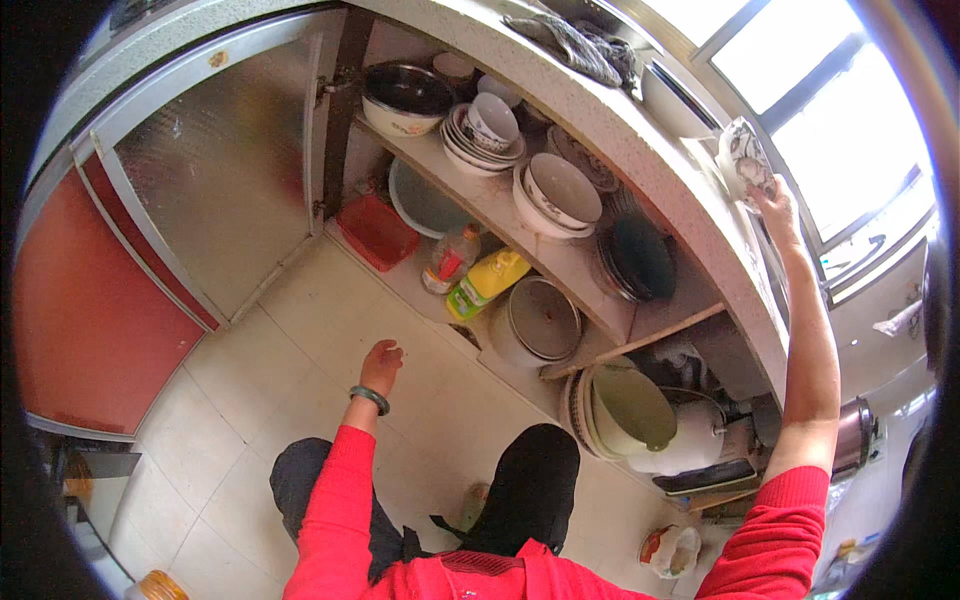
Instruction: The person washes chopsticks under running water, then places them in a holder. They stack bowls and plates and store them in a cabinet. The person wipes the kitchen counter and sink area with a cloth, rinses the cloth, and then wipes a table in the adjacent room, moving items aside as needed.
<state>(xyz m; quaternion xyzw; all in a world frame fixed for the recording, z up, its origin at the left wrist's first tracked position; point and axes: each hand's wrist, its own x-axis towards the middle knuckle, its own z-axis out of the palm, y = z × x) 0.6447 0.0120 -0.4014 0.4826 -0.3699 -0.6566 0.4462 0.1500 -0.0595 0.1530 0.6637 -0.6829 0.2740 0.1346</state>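
My right hand (778, 210) grips a white patterned bowl (746, 161), tilted on its side at the countertop's (675, 165) edge near the window. My left hand (382, 367), with a dark bangle (370, 399) at its wrist, hangs over the tiled floor with loosely curled fingers and nothing in them. In front of me a low cabinet shows its contents. Its upper shelf (480, 191) carries stacked bowls (559, 191), small plates with a cup (491, 120) on top, a black-lined enamel basin (409, 97) and dark dishes (637, 255) on edge.
Below stand a red plastic basket (379, 232), a bottle (451, 259), a yellow jug (487, 281) and a lidded pot (536, 322). Green basins (630, 409) lean at the right. A glazed cabinet door (217, 165) swings out at left. A dark cloth (566, 49) lies on the counter.
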